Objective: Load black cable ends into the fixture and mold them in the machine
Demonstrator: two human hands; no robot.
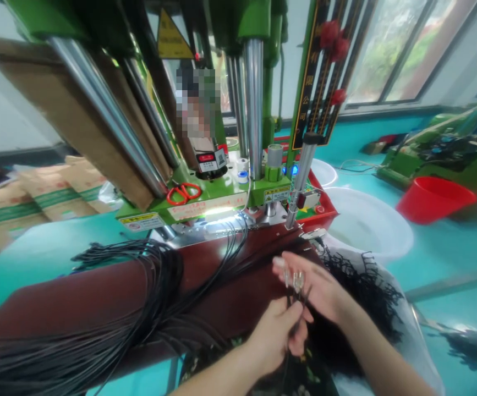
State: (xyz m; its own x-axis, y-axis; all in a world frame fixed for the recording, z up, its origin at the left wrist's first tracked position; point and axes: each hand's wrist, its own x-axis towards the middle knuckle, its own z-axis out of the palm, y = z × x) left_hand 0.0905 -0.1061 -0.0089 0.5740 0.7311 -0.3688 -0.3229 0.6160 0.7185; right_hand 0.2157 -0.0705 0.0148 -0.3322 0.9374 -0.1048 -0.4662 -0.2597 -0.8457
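My left hand (277,333) is closed around several thin black cables, whose metal connector ends (298,280) stick up above the thumb. Just behind and to the right of these ends is my right hand (318,286), its fingers stretched out and apart, the palm turned toward the connectors. Long black cables (155,291) lie in a bundle across the dark red table (110,286) to the left. Some of them run up to the lit slot at the base of the green machine (217,192).
Orange-red scissors (184,193) lie on the machine's ledge. Black cable pieces (362,286) fill a white bag at the right. Farther right stand a white basin (370,228) and a red bucket (436,199). Brown paper sacks (44,192) stand at the left.
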